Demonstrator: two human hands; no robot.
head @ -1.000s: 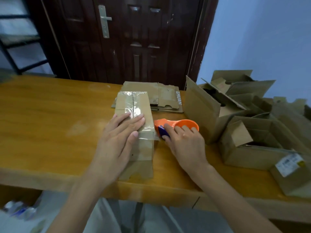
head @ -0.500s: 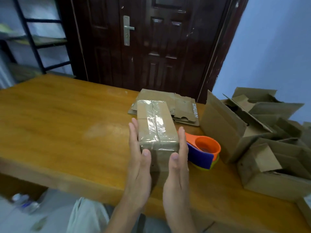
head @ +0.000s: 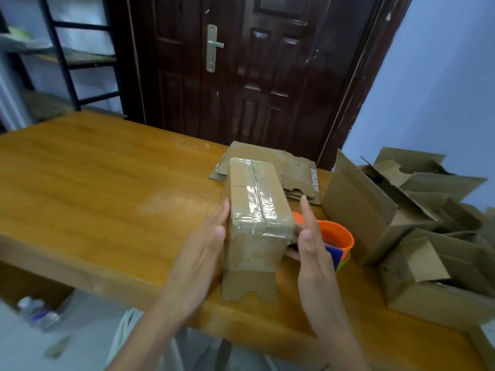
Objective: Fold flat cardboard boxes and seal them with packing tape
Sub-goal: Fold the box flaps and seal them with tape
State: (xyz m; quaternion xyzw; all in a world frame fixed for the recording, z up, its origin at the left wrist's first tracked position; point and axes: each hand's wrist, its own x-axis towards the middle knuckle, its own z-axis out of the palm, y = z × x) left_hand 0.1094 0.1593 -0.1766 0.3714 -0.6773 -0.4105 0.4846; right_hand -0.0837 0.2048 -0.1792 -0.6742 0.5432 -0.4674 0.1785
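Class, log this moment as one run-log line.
left hand: flat on taped box | right hand: flat beside box | tape dispenser: on table

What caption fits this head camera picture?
Two open hands flank a taped brown cardboard box on the wooden table.

I see a dark wooden door (head: pixel 257 76) with a metal handle (head: pixel 213 46) at top centre, a black shelf rack (head: pixel 64 57) upper left, and the orange-brown counter (head: pixel 93 183) across the middle.
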